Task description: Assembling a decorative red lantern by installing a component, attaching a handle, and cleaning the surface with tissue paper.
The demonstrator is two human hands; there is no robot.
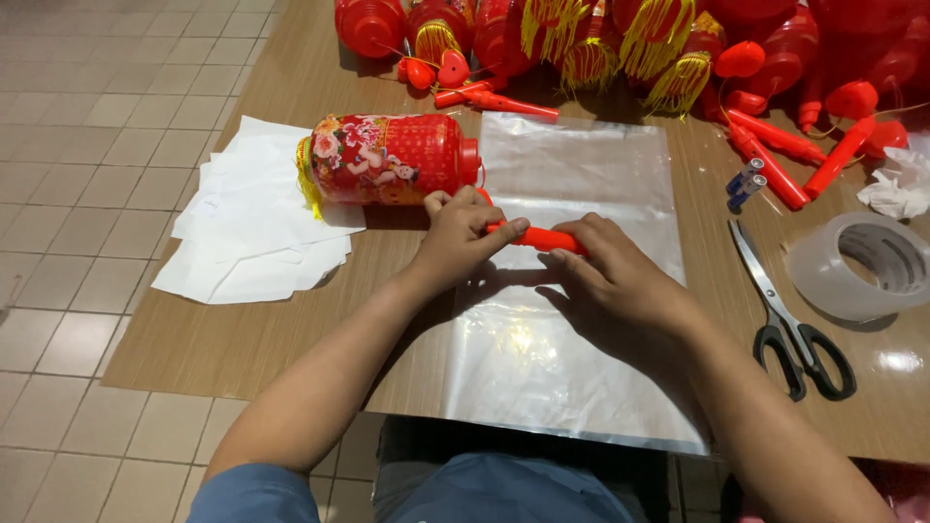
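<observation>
Both hands are gripping an orange stick (pixel 541 237) that is lying across a clear plastic sheet (pixel 572 174) on the wooden bench (pixel 291 329). The left hand (pixel 463 237) is clenching the stick's left end, fingers wrapped over it, right beside the red cap of a red flowered lantern (pixel 383 160) lying on its side. The right hand (pixel 620 281) is grasping the stick's right end, its fingers (pixel 572 261) curled over it. Sheets of white paper (pixel 252 232) are lying under and near the lantern, on the left. To the right, black-handled scissors (pixel 790 320) are resting beside a roll of clear tape (pixel 862 266). More red lanterns (pixel 601 39) with yellow tassels are crowding the far edge.
</observation>
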